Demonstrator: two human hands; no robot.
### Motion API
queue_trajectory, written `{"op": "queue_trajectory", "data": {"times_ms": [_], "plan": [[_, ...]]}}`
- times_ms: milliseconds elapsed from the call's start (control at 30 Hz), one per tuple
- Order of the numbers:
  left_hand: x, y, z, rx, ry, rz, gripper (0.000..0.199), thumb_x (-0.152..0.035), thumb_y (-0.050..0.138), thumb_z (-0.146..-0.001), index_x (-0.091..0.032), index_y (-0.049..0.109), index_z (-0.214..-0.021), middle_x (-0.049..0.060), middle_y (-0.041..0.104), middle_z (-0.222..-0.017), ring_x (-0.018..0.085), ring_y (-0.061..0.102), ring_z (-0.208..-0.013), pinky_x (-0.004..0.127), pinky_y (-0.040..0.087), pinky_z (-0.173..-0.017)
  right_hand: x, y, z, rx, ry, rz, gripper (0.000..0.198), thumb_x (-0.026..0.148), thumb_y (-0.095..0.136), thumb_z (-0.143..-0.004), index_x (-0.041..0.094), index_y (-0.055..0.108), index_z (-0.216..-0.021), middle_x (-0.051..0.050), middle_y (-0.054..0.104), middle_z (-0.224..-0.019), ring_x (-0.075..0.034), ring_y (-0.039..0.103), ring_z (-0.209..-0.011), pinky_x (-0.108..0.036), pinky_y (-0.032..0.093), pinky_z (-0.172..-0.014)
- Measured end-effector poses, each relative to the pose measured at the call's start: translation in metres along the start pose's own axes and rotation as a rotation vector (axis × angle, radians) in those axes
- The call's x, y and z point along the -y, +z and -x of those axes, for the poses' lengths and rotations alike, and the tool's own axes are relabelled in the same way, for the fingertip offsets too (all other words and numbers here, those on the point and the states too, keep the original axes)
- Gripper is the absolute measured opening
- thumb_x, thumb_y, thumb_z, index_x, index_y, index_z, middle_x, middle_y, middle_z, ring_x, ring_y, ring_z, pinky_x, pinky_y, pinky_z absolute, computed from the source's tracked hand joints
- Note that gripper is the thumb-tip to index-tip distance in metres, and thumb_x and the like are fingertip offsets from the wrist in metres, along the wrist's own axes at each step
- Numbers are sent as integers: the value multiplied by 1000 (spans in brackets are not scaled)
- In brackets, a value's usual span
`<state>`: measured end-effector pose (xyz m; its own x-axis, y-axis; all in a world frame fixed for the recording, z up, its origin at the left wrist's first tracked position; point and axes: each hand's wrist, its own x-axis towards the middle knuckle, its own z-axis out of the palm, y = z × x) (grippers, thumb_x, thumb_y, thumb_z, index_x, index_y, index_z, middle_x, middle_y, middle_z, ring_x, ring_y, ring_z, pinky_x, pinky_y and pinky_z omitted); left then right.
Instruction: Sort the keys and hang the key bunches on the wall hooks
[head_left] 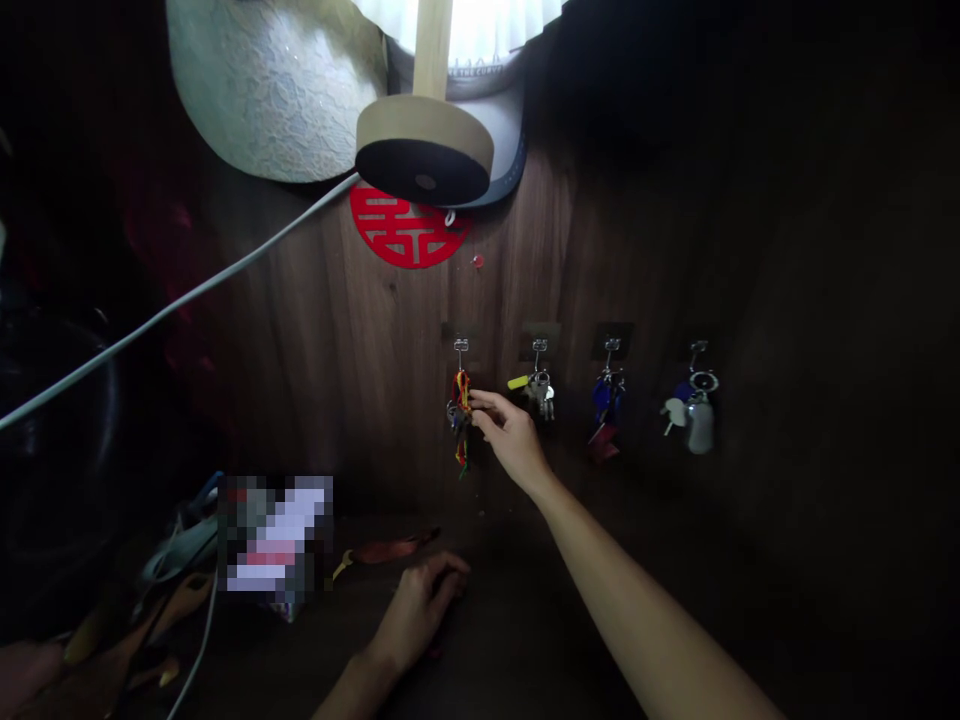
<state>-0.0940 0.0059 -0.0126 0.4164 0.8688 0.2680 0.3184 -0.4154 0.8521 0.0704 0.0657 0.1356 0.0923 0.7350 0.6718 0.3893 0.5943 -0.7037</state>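
- Partly hidden behind the fingertips of the right hand (514, 440): the right edge of the leftmost key bunch (460, 392), with single keys too small and dark to count.
- Hard to make out in the near left: a boxy thing under a pixelated patch (276, 535), beside clutter sinking into shadow.
- Cut off at the far side of the view: a pale textured cap (277, 95) and a lamp (424, 130), with a round base in front of part of a red cut-out (409, 238).
- Hanging from the leftmost hook (460, 346) on the dark wood panel (360, 400), left of three other bunches; long axis upright, loose tail pointing down.
- In looks, red and yellow looped cord, then a darker clump with a metal ring at its left, then red and a green tip.
- For the right hand, reaching from the near right, thumb and forefinger slightly parted at the cord; cannot tell whether gripping or only touching.
- For the left hand (418, 612), low in the near middle, fingers loosely bent, just right of a reddish strap (386, 550); palm side hidden, so cannot tell about any hold.
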Motion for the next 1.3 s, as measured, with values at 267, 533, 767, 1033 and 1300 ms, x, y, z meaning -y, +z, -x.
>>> {"op": "queue_trajectory", "data": {"times_ms": [267,533,767,1033,1300], "plan": [[9,-2,-8,-150,-100,264,25,-40,53,-79,-18,62,-87,1,66,-72,16,63,-69,25,47,-67,-20,-8,45,18,60,-52,30,29,50,-81,19,63,-107,-7,65,-102,-15,62,-77,-25,53,-59],[16,-13,-17,-407,-249,611,36,-44,69,-61,-16,62,-83,0,66,-73,15,64,-65,28,50,-68,-44,-11,103,220,123,65,21,25,47,-84,21,66,-92,-4,66,-93,-17,62,-85,-25,51,-64],[21,-19,-19,-553,-287,692,39,-44,71,-58,-15,62,-82,0,66,-74,12,62,-64,27,50,-68,-63,-4,144,344,191,134,22,19,44,-85,20,66,-86,-5,67,-90,-18,62,-86,-29,49,-71],[22,-20,-20,-621,-301,697,40,-44,71,-58,-15,63,-83,1,66,-75,11,62,-62,27,51,-67,-45,8,158,662,28,355,37,15,48,-86,32,57,-117,-1,58,-123,-19,46,-116,-39,33,-99],[19,-17,-19,-579,-285,609,41,-47,69,-61,-15,63,-85,2,67,-74,13,63,-62,27,51,-65,-54,13,161,683,12,446,31,13,52,-84,30,61,-108,0,64,-101,-18,55,-100,-34,38,-91]]}}
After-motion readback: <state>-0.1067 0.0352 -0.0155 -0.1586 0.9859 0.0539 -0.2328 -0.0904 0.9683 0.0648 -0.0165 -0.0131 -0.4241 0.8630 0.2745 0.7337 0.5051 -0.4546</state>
